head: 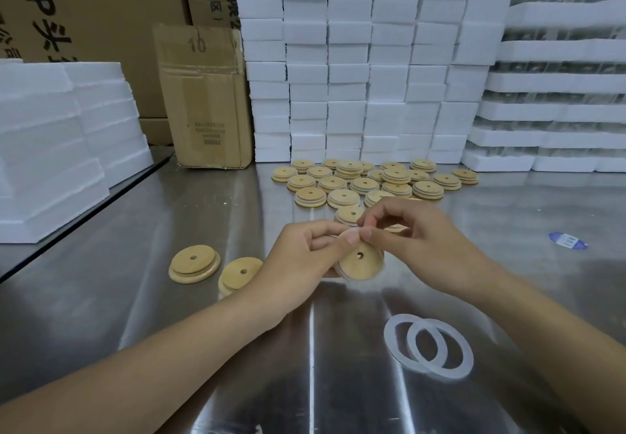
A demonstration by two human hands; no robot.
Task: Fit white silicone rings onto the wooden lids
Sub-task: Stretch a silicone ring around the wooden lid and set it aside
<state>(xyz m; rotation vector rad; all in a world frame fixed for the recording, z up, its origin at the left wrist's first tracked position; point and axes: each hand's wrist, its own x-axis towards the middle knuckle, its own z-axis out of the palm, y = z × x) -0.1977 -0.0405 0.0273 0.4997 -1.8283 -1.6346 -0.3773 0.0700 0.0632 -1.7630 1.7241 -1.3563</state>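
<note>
My left hand [305,257] grips a round wooden lid [360,262] with a small centre hole, tilted up above the steel table. A white silicone ring [354,231] lies partly around the lid's edge, and my right hand [416,234] pinches it at the top. Both thumbs meet over the ring. Two loose white rings [455,369] overlap on the table at the near right. Two bare wooden lids [194,267] lie to the left, one partly behind my left wrist. Several lids with rings [366,183] are spread out behind my hands.
Stacks of white foam blocks [369,61] wall off the back, with foam trays [555,118] at the right and more foam [50,149] at the left. A worn cardboard box [206,95] stands at the back left. A blue label [568,240] lies on the steel table [169,217] to the right.
</note>
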